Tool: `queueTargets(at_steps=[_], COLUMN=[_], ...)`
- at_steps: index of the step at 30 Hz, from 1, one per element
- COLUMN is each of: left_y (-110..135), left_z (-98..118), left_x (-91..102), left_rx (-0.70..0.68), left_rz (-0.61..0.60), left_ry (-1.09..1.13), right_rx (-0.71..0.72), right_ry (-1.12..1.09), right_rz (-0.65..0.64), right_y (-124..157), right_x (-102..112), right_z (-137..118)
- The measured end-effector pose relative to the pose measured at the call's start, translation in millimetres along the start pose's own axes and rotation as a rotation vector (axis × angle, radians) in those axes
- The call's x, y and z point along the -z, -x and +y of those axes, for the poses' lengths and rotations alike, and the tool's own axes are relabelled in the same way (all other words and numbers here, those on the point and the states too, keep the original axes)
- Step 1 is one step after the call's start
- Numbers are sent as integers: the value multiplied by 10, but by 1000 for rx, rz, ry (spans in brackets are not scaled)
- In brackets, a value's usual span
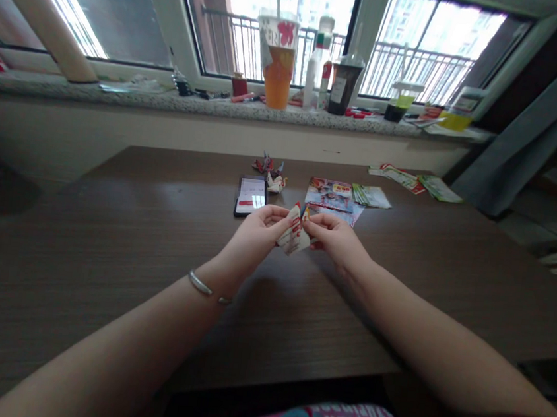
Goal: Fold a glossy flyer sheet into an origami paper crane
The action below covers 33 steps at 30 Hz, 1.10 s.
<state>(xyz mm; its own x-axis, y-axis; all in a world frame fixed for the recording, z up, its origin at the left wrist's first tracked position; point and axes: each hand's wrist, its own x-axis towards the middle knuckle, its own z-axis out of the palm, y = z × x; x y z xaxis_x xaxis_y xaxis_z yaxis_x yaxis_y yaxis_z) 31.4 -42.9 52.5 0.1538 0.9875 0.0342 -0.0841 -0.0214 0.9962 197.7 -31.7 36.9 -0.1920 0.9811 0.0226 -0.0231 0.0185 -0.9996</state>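
Between my two hands, just above the table, is a small piece of folded paper [293, 238], cream with red print and pointed tips at the top. My left hand [260, 232] pinches its left side between thumb and fingers. On the opposite side, my right hand [335, 239] pinches the paper near a yellow-and-blue tip. Behind the hands sit several small folded paper figures [276, 182], some patterned in red and purple, one cream. A phone [250, 195] with a lit screen lies left of them. Printed paper sheets [330, 195] lie flat just beyond my right hand.
Green-and-white paper packets [438, 188] lie at the table's far right. Along the windowsill [194, 104] stand a tall cup of orange drink [278, 69], a clear bottle [318, 67], a dark drink cup [344, 86] and small clutter. The brown table [105, 250] extends to both sides.
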Motion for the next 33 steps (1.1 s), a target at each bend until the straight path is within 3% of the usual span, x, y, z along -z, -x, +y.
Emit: queueTargets(at_steps=[5,14,25,33], left_y=[-108,-93,-145,-100], left_z=[-113,-274,-394,-339], left_x=[-78,-32,-48,-62], left_rx=[-18,-27,-153,-196], left_rz=[54,101,9,78], left_ry=[20,117,12,-79], right_rx=[46,92,183,223], right_ry=[-61,-132,73,-32], right_rz=[40,30,39,19], right_y=[-87,-152,-146,-148], right_x=[-30,-34,75,60], right_z=[100,200,318,324])
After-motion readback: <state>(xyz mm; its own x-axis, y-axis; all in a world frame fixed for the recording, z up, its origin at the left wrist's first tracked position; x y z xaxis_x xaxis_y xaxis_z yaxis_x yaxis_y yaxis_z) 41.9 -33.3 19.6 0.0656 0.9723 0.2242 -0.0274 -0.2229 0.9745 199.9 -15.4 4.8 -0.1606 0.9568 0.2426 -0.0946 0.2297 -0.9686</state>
